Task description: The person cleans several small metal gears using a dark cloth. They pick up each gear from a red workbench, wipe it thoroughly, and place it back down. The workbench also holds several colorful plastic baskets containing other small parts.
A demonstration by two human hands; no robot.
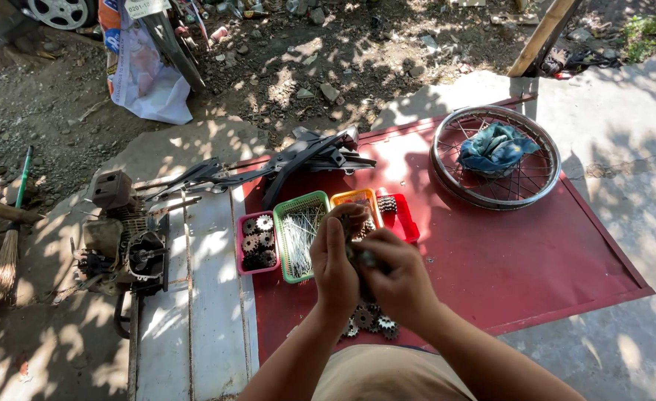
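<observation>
Currently, the head view shows both hands raised together over a red metal sheet (536, 260) lying on the ground. The left hand (334, 263) has its grip closed, fingers curled around a small dark metal part (363, 258). The right hand (398, 286) is likewise closed on the same part from the other side, so the two hands touch around it. What kind of part it is cannot be told, as the fingers cover most of it.

Directly below the hands, on the sheet, lies a cluster of toothed gears (371, 321), partly hidden by the wrists. Just beyond the hands stand four small baskets in a row: a pink basket (240, 252) with more gears, a green basket (298, 204) with thin metal rods, an orange basket (354, 197) partly behind the fingers, and a red basket (404, 219).

Further right on the sheet rests a spoked wheel rim (446, 174) with a blue cloth (497, 147) inside it. A black frame piece (305, 156) lies at the sheet's far edge. Off the sheet to the left sits an engine block (123, 238), with a broom (7, 252) beside it.
</observation>
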